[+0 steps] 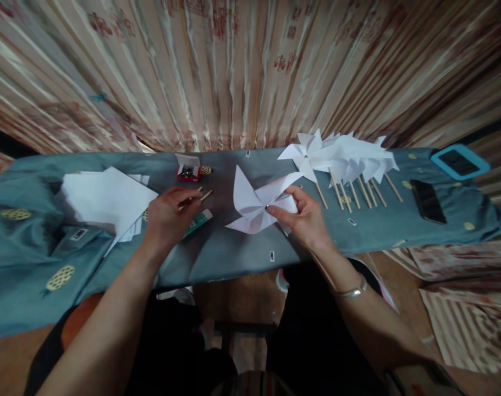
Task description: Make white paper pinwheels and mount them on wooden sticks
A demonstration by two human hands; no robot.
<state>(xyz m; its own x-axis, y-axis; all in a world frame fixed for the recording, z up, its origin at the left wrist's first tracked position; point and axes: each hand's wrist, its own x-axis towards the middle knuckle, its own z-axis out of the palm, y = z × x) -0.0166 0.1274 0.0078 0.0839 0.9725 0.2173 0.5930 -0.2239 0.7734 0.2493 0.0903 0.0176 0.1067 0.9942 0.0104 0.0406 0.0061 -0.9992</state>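
A paper pinwheel (255, 204) is being held over the middle of the desk (242, 253), no stick showing on it.
The right grip (307, 219) is pinching it near its pinned centre; the left grip (170, 212) is pinching a slim wooden stick (208, 195). Several stick-mounted pinwheels (347, 158) are lying far right, seemingly done. Flat paper sheets (104, 195) are lying left, so mounting and further folding are apparently remaining.

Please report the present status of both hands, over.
Left hand: pinching wooden stick. Right hand: holding white paper pinwheel. Green object: close beside left hand.
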